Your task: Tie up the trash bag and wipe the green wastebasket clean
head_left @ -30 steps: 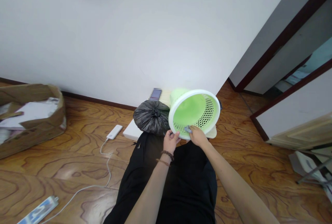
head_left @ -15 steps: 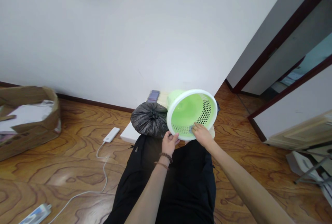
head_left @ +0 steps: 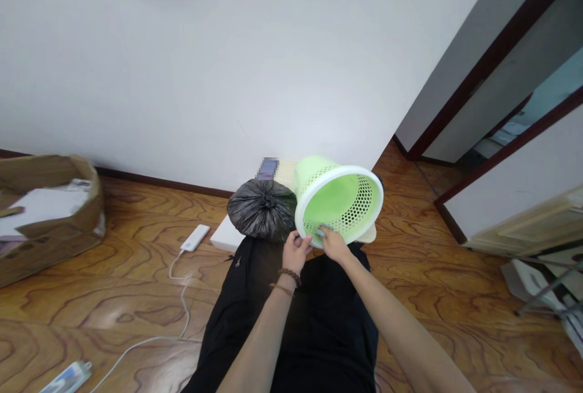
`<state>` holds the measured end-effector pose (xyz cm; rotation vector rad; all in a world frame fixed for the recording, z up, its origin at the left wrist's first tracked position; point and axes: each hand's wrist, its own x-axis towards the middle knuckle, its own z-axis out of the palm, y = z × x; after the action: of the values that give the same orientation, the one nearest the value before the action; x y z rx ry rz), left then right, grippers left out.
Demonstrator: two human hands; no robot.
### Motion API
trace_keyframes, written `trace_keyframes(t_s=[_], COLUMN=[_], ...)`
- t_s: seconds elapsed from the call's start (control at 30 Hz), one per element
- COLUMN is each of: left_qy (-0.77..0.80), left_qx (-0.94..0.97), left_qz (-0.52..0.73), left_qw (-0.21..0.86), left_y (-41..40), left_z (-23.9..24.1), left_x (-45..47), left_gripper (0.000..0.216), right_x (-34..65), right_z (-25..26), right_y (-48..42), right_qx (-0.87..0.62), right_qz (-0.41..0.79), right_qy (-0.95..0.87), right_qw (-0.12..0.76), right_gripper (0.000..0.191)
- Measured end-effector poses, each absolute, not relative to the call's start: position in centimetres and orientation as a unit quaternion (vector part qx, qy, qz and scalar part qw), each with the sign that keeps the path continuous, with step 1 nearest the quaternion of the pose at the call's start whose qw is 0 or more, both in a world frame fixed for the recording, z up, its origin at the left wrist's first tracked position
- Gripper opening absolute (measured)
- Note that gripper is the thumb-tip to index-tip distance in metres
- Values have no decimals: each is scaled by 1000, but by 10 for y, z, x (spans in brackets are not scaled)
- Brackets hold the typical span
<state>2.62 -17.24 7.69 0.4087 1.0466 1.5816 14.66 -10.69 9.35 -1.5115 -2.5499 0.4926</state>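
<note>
A light green plastic basket (head_left: 317, 165) with a white rim and rows of holes lies tilted, its mouth facing me. My left hand (head_left: 297, 251) is closed on the rim at the lower left, thumb on top. My right hand (head_left: 334, 243) reaches over the lower rim, fingers closed on a small greyish-blue cloth (head_left: 322, 230) pressed against the inner wall; most of the cloth is hidden. Just left of the basket sits a knotted black garbage bag (head_left: 263, 209).
A white box (head_left: 226, 235) lies left of the bag. Farther left are a white power strip (head_left: 195, 238) with a cord and a cardboard box (head_left: 54, 238) holding papers. The wall (head_left: 255, 65) rises behind the basket. A doorway (head_left: 483, 107) is at the right.
My right hand has slid left along the inside of the basket with the cloth, closer to my left hand. The basket has turned and tilted slightly, showing more of its outer side.
</note>
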Motion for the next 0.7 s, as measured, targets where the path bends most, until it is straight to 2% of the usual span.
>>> trace_keyframes(t_s=[0.07,0.17,0.27,0.37,0.47,0.57,0.7], left_qy=[451,457,459,458,453,447,442], left_qx=[189,199,192,176,156,140,146], left_qz=[669,664,661,662,668,673,676], left_qw=[560,558,562,566,570,572,571], left_y=[-173,-173,-172,-172,-173,-173,-174], left_z=[76,77,81,87,90,89,84], left_x=[25,25,24,22,20,21,23], left_gripper=[40,40,40,41,42,42,42], right_x=[142,151,173,194,202,189,151], right_z=[93,99,112,124,125,114,98], right_y=[-111,-108,-94,-78,-73,-83,-104], right_qx=[-460,-402,-396,-432,-466,-499,-485], right_qz=[191,167,82,-16,-53,-22,95], right_qy=[-864,-899,-914,-899,-881,-864,-867], right_qw=[82,58,41,62,69,60,64], right_gripper=[44,47,49,48,47,48,47])
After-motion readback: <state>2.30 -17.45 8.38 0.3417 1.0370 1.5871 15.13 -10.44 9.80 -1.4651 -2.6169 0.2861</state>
